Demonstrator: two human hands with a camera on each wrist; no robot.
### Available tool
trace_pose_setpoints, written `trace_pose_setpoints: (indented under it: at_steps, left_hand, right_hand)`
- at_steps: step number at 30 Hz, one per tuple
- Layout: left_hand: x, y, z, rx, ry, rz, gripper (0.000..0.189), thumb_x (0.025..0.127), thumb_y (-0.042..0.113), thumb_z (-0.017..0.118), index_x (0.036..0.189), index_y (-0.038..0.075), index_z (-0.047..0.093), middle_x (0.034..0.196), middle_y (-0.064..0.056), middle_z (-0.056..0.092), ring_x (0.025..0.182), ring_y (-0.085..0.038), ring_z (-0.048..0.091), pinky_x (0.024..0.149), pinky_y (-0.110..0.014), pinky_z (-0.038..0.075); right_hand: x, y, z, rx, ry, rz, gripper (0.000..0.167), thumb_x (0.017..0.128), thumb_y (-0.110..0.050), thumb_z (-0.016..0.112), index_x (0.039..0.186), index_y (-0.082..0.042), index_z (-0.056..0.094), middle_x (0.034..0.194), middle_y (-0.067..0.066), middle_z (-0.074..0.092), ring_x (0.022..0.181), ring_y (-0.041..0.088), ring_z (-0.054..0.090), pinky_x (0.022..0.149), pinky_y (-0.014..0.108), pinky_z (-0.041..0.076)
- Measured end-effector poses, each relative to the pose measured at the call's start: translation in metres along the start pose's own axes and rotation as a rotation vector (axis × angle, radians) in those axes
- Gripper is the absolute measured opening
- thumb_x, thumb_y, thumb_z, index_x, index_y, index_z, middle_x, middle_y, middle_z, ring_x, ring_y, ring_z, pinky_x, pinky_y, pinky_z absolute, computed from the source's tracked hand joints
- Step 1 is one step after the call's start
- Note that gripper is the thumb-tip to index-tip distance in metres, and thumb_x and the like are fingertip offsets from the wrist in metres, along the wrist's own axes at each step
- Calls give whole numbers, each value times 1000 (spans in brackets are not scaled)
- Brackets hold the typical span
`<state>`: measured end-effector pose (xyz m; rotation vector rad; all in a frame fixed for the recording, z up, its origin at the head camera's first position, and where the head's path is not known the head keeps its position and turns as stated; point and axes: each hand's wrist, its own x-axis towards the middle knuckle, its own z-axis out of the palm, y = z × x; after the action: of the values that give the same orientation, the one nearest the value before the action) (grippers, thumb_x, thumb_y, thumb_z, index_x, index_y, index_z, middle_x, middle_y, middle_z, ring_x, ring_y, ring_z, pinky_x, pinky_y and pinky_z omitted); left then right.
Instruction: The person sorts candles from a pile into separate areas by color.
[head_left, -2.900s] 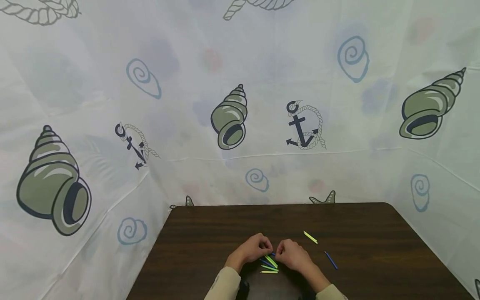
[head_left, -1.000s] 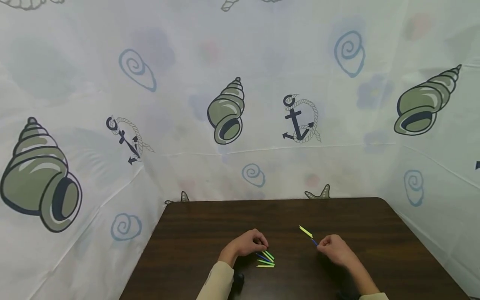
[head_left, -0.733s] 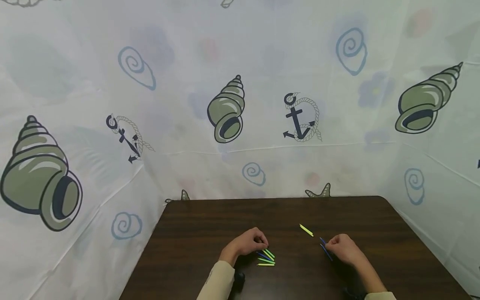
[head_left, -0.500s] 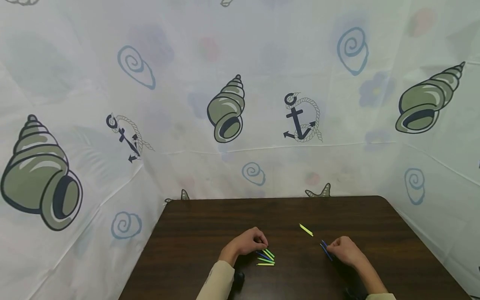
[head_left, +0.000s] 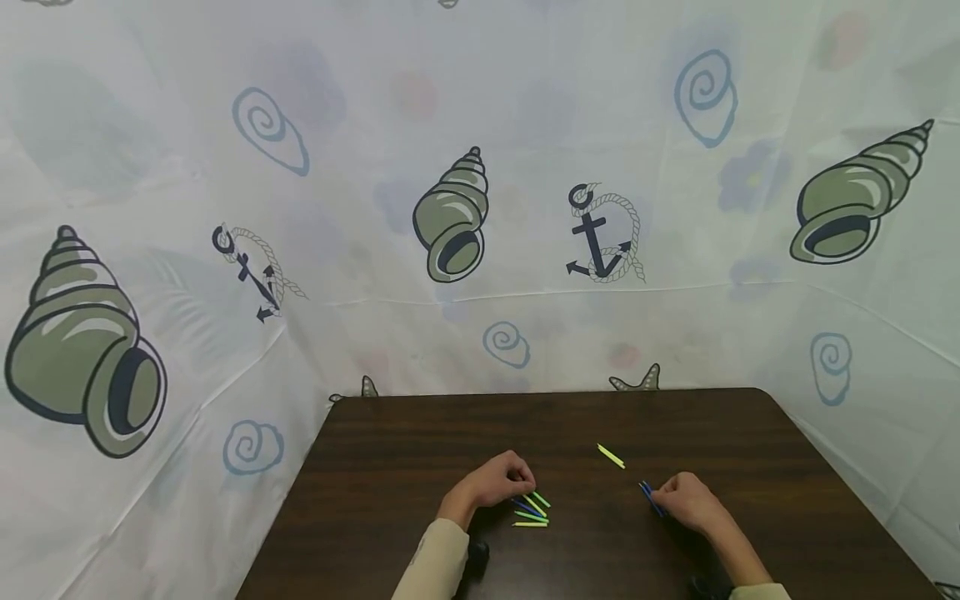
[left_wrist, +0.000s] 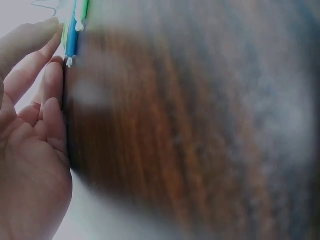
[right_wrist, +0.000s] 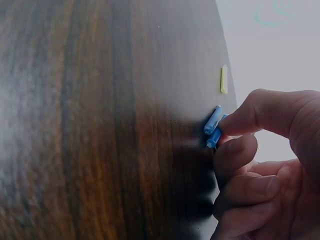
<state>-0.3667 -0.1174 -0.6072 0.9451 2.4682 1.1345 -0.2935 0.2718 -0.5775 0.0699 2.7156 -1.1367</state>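
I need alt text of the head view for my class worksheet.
A person's right hand touches two blue sticks on a dark table, while the left hand is at the edge of a small fan of yellow, green and blue sticks. One or two yellow sticks lie farther back; behind hangs shell-printed cloth.

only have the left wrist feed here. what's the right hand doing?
Observer: The right hand is pinching a blue stick.
Operator: just one blue over there?
Observer: No, a second blue stick lies close alongside it in the right wrist view.
Operator: anything beyond those?
Observer: Yes, in the head view something yellow lies farther out than both, apart from them; one stick or two, I can't say for sure.
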Motion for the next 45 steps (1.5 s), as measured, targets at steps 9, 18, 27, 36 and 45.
trace_pose_setpoints:
  at_steps: [9,18,27,36,45]
  left_hand:
    - [-8,27,-5,-10,4,-88,14,105,8,69,106,10,83,105,1,74,84,-4,60,82,-26,52]
    - [-7,29,-6,-3,6,-60,15,105,6,68,105,8,83,110,-2,74,85,-3,57,83,-25,51]
    - [-12,30,-5,-8,14,-88,14,106,9,68,107,10,82,114,0,70,89,-4,57,84,-27,51]
    - [-12,33,-3,-6,26,-119,13,105,9,70,105,12,82,107,2,70,85,-6,58,82,-28,52]
    - [-15,36,-2,5,44,-138,12,105,9,70,104,11,82,108,2,68,87,-7,56,82,-30,51]
  right_hand:
    - [1,0,1,12,-9,1,30,101,-15,67,74,-5,75,54,-7,42,51,8,33,54,25,31]
    - [-1,0,1,28,-4,4,39,102,-17,65,63,-11,63,55,-5,45,52,10,36,54,26,33]
    - [2,2,3,42,47,5,42,106,-23,57,65,-13,56,59,-5,42,55,12,36,57,29,34]
    - [3,-16,7,48,160,1,36,107,-29,57,107,2,74,96,11,70,79,21,59,67,36,46]
    - [2,-53,31,75,158,-67,24,105,-25,62,108,-3,73,94,7,68,76,20,54,64,36,42]
